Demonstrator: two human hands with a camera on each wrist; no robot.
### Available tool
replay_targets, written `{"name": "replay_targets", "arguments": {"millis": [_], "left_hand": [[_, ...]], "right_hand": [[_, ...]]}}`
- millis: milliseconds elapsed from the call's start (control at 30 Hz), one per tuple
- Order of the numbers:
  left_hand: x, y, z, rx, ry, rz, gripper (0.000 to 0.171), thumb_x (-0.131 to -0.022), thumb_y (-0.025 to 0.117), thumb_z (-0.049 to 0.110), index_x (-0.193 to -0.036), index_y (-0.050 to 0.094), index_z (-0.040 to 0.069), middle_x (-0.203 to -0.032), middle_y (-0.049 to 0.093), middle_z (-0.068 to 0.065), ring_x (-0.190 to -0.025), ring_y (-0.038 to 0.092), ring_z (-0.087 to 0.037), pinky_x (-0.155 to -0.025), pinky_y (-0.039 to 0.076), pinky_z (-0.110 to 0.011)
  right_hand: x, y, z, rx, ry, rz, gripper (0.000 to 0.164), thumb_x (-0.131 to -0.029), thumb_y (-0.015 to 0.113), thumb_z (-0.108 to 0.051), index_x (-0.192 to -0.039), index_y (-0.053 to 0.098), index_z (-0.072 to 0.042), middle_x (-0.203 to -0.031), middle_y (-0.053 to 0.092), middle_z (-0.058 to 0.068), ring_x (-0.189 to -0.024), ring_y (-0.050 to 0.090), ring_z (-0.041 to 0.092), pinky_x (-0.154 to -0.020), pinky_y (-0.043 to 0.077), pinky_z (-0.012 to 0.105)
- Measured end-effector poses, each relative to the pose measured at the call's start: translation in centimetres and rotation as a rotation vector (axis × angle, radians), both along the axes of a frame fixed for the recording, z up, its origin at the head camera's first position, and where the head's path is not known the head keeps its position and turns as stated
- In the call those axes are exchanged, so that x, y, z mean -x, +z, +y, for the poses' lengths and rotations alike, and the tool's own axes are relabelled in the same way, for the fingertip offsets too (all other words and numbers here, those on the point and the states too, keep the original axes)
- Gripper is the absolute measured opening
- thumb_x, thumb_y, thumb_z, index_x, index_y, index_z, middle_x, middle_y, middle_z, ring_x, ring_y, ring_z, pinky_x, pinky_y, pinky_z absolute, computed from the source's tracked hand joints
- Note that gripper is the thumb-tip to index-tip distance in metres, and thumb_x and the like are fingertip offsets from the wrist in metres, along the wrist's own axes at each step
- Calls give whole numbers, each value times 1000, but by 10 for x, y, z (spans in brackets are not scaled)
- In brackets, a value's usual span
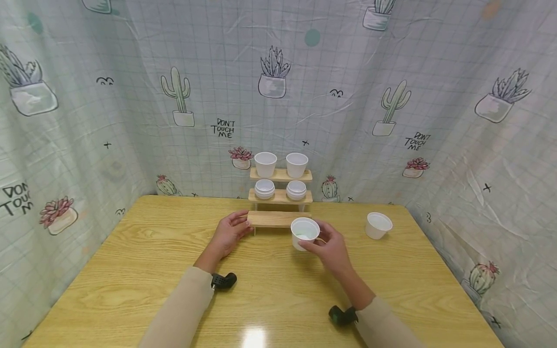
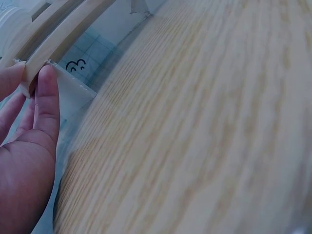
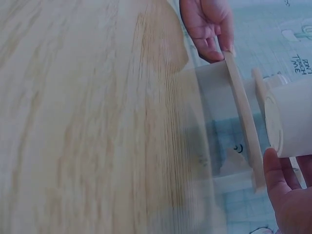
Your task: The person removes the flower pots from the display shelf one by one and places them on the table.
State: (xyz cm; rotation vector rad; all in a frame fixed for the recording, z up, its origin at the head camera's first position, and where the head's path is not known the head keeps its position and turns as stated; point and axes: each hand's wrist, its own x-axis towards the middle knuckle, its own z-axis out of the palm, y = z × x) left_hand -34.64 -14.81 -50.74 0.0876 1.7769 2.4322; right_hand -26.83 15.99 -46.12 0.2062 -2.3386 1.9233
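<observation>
My right hand (image 1: 332, 246) holds a white plastic tub (image 1: 305, 229) by its side, upright, just in front of the right end of the lowest shelf board (image 1: 273, 219). In the right wrist view the tub (image 3: 292, 119) hangs beside the board's edge, raised off the table. At the board's other end my left hand (image 1: 229, 233) pinches the wood, thumb on one face and fingers on the other, as the left wrist view of the hand (image 2: 29, 146) shows. The board belongs to a small tiered stand with clear supports.
Two white tubs, left (image 1: 265, 165) and right (image 1: 297, 166), stand on the top tier (image 1: 280, 175). Small white bowls (image 1: 264, 189) (image 1: 296, 190) sit on the middle tier (image 1: 280, 197). Another white tub (image 1: 378, 225) is on the wooden table (image 1: 278, 295) at right. A patterned curtain (image 1: 278, 121) hangs behind.
</observation>
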Motion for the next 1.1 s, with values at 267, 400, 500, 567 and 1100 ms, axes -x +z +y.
{"name": "replay_targets", "arguments": {"millis": [267,400,500,567,1100], "left_hand": [[0,1,0,-25,6,0,50,-100,56,-8,-149,44,-6,-104,64,-1,-89,68,-10,-88,63,-26],[0,1,0,-15,-1,2,50,-100,56,-8,-149,44,-6,-104,63,-1,-90,69,-10,-89,63,-26],[0,1,0,-5,-7,6,52,-100,57,-7,-150,43,-6,-105,63,0,-90,68,-9,-90,63,-26],[0,0,0,0,-9,8,52,-100,58,-7,-150,42,-6,-105,62,0,-90,68,-9,-90,63,-27],[0,1,0,2,-6,-8,52,-100,58,-7,-150,43,-5,-105,61,-1,-89,67,-10,-91,63,-28]], "right_hand": [[5,1,-6,-4,-1,5,69,-77,92,-19,-139,61,-11,-136,65,12,-122,65,32,-100,60,35],[7,1,-10,2,3,12,69,-77,92,-17,-138,62,-10,-134,66,13,-121,65,31,-98,61,34],[9,1,-14,12,9,20,68,-77,92,-15,-138,62,-9,-133,67,13,-119,66,30,-97,62,34],[11,1,-15,16,17,27,68,-77,92,-15,-138,63,-10,-132,67,13,-118,66,30,-97,62,36],[19,6,-33,46,36,45,63,-77,92,-14,-134,65,-10,-132,68,14,-120,65,32,-103,58,48]]}}
